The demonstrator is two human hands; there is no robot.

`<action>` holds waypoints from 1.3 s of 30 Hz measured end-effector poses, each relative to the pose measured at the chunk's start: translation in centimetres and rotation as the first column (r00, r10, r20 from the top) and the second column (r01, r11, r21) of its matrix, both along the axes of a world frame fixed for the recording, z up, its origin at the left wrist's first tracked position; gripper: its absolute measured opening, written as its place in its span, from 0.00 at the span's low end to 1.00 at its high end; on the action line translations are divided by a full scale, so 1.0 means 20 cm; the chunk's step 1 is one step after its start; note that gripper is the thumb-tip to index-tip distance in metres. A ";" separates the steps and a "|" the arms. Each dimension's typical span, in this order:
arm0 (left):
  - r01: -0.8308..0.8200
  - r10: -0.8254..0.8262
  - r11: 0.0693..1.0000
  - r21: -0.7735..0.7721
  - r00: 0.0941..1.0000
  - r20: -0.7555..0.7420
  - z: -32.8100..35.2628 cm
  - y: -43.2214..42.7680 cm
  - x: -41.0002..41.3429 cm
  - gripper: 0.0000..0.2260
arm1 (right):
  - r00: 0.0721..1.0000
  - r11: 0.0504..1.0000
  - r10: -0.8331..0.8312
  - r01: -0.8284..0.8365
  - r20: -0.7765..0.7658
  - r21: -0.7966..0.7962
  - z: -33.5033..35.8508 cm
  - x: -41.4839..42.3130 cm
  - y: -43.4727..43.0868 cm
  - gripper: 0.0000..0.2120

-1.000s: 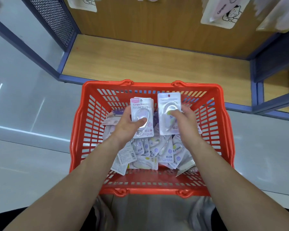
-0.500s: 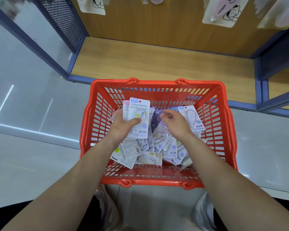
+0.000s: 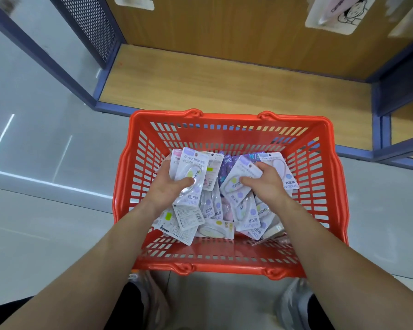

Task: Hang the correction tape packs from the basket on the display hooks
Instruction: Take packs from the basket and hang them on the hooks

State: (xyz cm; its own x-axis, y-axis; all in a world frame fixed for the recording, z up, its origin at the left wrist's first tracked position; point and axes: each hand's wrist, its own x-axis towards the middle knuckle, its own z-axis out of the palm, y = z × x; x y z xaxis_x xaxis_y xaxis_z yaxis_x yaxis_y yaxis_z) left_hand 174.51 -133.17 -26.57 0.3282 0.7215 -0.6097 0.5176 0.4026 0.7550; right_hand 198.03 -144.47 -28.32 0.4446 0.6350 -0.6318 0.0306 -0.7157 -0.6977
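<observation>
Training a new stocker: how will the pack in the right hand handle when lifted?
Probably light: the right hand pinches the pack with thumb and fingers. Likely stiff, as its card looks flat. Its glossy blister may slip.

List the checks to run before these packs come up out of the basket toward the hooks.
1. Left hand grips its stack of packs, thumb across the front: ok.
2. Right hand grips a single pack: ok.
3. Hang holes at the top of both front packs uncovered: ok.
4. Single pack free of the pile: cannot tell, its lower edge overlaps other packs.
5. Basket level on the floor: ok.
6. Free hook to aim for: cannot tell, no hooks in view.
</observation>
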 end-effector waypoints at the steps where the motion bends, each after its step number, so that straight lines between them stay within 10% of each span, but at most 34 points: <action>1: -0.002 0.002 1.000 -0.009 1.000 0.009 0.03 0.01 0.01 0.26 | 0.996 0.997 -0.074 0.075 -0.056 0.022 0.04 0.02 0.01 0.21; 11: 0.142 -0.159 0.984 0.109 0.973 0.165 0.69 0.07 0.13 0.22 | 0.916 0.922 -0.066 0.207 -0.397 0.326 0.72 0.02 0.13 0.09; 25: 0.035 -0.127 0.957 0.286 0.943 0.309 1.31 -0.28 0.18 0.19 | 0.944 0.845 0.167 0.012 -0.286 0.534 1.45 -0.11 -0.23 0.19; 39: -0.008 -0.095 0.963 0.270 0.925 0.368 1.30 -0.13 0.47 0.23 | 0.972 0.771 -0.116 0.219 -0.207 0.598 1.37 0.14 -0.16 0.15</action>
State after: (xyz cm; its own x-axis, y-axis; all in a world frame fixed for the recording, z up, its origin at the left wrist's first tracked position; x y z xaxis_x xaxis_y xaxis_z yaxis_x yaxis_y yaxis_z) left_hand 183.92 -135.74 -0.63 0.5292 0.8176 -0.2267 0.1887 0.1471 0.9710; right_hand 200.86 -147.67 -1.00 0.5140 0.8339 -0.2011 -0.1899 -0.1181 -0.9747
